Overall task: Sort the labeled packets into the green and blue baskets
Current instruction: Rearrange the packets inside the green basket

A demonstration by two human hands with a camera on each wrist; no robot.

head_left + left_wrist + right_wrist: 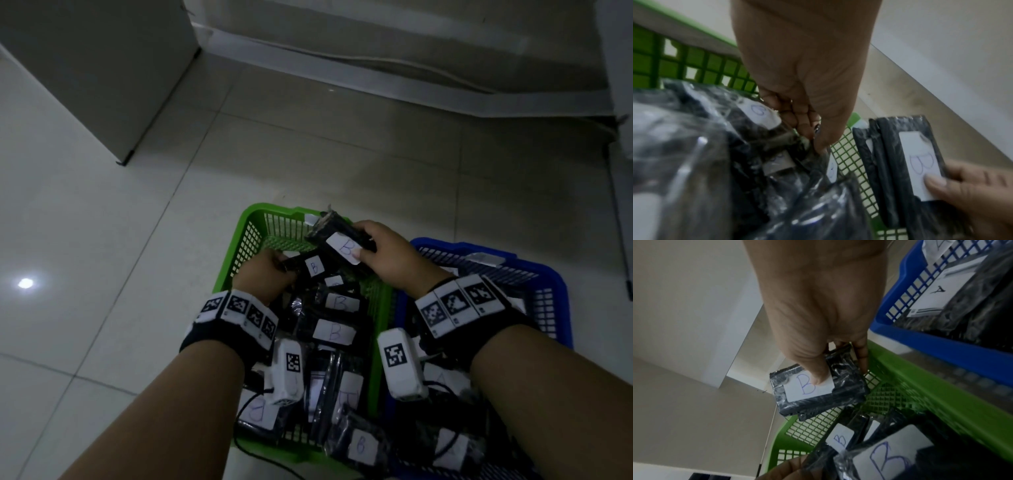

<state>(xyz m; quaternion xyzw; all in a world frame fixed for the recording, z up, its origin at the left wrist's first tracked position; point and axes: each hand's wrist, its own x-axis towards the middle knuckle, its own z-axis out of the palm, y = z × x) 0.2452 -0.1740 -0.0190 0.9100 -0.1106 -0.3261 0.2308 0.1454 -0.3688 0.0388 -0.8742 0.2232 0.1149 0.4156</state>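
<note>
Beside the green basket (251, 219) stands a blue basket (555, 291), both with grid-patterned walls. The packets (334, 330) inside the green basket are black with white labels lettered in blue.

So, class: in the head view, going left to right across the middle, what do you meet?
Bare floor tiles → green basket → left hand → B-labelled packet → right hand, its grip on that packet → blue basket.
</note>
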